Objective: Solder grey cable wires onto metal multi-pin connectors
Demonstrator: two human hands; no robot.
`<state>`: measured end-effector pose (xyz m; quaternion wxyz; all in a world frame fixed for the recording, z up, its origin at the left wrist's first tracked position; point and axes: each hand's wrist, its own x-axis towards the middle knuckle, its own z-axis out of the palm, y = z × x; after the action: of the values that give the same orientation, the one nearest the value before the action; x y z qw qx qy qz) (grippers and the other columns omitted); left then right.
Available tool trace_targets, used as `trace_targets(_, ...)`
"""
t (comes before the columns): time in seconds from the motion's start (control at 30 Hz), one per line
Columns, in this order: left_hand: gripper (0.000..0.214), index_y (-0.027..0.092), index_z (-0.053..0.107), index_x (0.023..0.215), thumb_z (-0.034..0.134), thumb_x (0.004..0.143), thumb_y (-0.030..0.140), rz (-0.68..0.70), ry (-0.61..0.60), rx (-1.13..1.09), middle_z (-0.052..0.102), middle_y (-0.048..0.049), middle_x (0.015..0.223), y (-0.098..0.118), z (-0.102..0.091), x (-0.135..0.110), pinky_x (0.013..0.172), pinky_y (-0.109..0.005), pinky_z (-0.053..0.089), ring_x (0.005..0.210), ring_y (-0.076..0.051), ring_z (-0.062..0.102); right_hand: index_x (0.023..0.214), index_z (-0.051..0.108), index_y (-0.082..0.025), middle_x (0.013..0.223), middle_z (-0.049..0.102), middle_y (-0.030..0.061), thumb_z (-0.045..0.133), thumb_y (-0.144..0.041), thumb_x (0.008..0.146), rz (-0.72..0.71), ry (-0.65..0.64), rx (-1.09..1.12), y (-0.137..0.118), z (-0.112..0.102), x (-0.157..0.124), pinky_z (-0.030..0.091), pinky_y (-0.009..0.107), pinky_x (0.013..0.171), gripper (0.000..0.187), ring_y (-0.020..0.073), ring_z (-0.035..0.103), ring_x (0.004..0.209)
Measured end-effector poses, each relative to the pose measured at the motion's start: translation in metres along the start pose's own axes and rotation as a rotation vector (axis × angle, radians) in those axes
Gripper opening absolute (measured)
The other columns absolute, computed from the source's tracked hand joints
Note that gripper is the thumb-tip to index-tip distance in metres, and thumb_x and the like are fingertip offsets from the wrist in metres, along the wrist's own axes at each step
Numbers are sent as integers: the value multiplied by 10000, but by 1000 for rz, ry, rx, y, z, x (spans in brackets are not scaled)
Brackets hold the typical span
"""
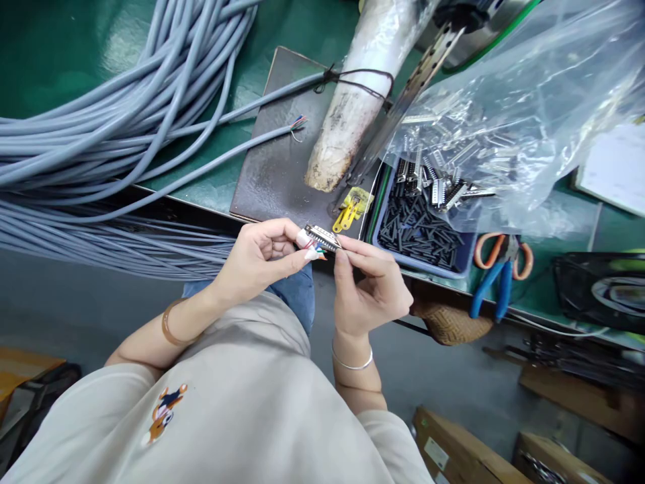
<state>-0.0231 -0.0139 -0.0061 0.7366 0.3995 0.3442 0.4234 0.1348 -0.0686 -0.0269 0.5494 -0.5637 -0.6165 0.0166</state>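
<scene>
My left hand (259, 259) and my right hand (370, 289) meet in front of the bench edge, both pinched on a small metal multi-pin connector (322, 237). Short coloured wire ends (318, 253) stick out under the connector by my left fingertips. The fingers of both hands are closed around the part. A bracelet sits on each wrist.
A big bundle of grey cables (101, 128) covers the left of the green bench. A dark metal plate (282, 161) carries a wrapped soldering tool (353, 101) and a yellow clip (350, 210). A blue tray (426, 269) of black sleeves, a plastic bag (524, 114) of connectors and pliers (496, 275) lie right.
</scene>
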Motion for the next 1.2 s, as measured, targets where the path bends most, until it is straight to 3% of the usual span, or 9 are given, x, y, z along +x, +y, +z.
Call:
trace_targets(0.1, 221, 144, 696, 756, 902, 687, 179, 46, 67, 54, 708, 9, 711, -4, 3, 1, 512, -139, 488, 540, -40, 568, 989, 704, -233, 1004, 823, 6, 768, -71, 861, -83, -25, -95, 1, 2, 1, 653, 276, 791, 216, 154, 798, 876)
trace_targets(0.3, 159, 154, 661, 723, 820, 715, 155, 203, 254, 179, 704, -1, 741, -11, 10, 8, 610, -147, 547, 629, -65, 638, 919, 621, -229, 1079, 807, 42, 701, -104, 899, 10, -107, 37, 6, 6, 4, 663, 304, 798, 150, 169, 788, 922)
trace_targets(0.43, 151, 159, 639, 718, 790, 720, 151, 292, 328, 247, 717, -10, 779, -12, 15, 13, 616, -149, 558, 652, -70, 657, 876, 590, -228, 1116, 795, 46, 702, -95, 880, -23, -139, 36, 8, 7, 12, 665, 305, 801, 174, 164, 776, 931)
trace_targets(0.7, 151, 169, 588, 709, 733, 744, 140, 377, 365, 372, 698, 13, 757, -11, 21, 22, 527, -136, 477, 568, -39, 582, 882, 602, -223, 1060, 791, 28, 723, -83, 869, -72, -143, 11, 15, 5, 23, 654, 310, 810, 186, 165, 770, 933)
trace_targets(1.2, 160, 185, 581, 710, 731, 764, 192, 364, 406, 429, 634, 32, 687, -1, 28, 27, 498, -166, 420, 557, -49, 516, 851, 651, -219, 1099, 802, 36, 735, -128, 880, -66, -149, 11, 19, 4, 36, 668, 334, 762, 128, 184, 774, 909)
